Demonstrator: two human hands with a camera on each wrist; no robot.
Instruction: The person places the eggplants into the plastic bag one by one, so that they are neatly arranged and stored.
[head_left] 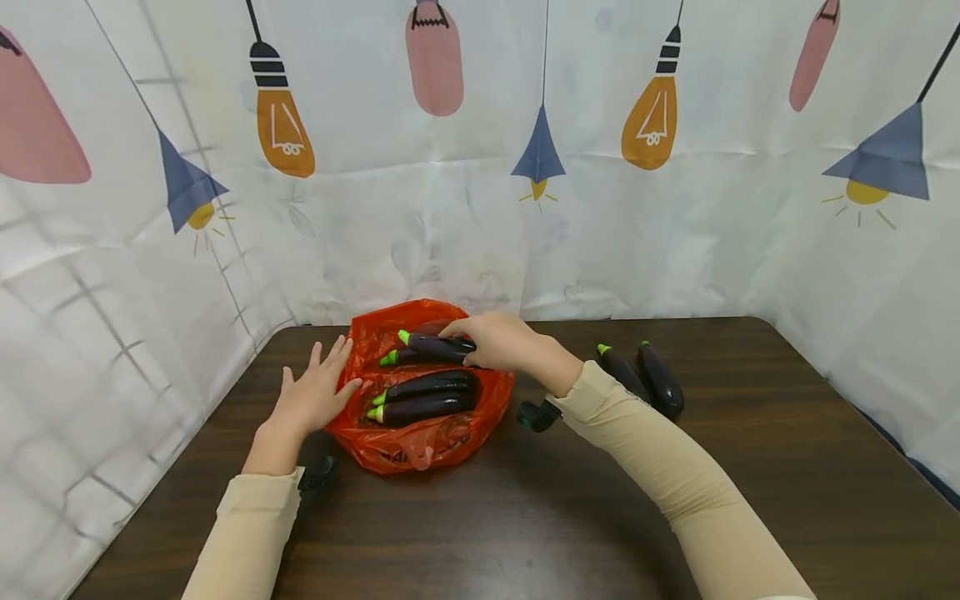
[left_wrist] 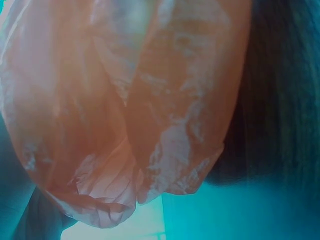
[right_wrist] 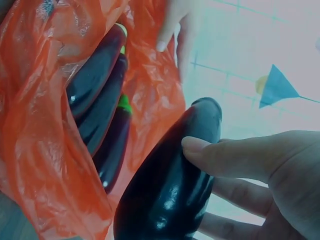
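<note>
In the head view my right hand [head_left: 501, 340] holds a dark purple eggplant [head_left: 433, 345] with a green tip over an orange-red plastic bag [head_left: 450, 437]. Thumb and fingers pinch its sides in the right wrist view, where the held eggplant [right_wrist: 167, 187] fills the lower middle. Three more eggplants lie inside the open bag: a front pair [head_left: 423, 407] side by side, and one [head_left: 401, 358] partly hidden behind the held one. My left hand [head_left: 311, 396], fingers spread and straight, rests at the bag's left edge. Crumpled bag plastic [left_wrist: 125, 100] fills much of the left wrist view.
Two other eggplants, one [head_left: 660, 382] and another [head_left: 621, 368] beside it, lie right of the bag, partly behind my right sleeve. The dark wooden table [head_left: 465, 533] ends at a white curtain [head_left: 465, 225] printed with lamps along the back and sides.
</note>
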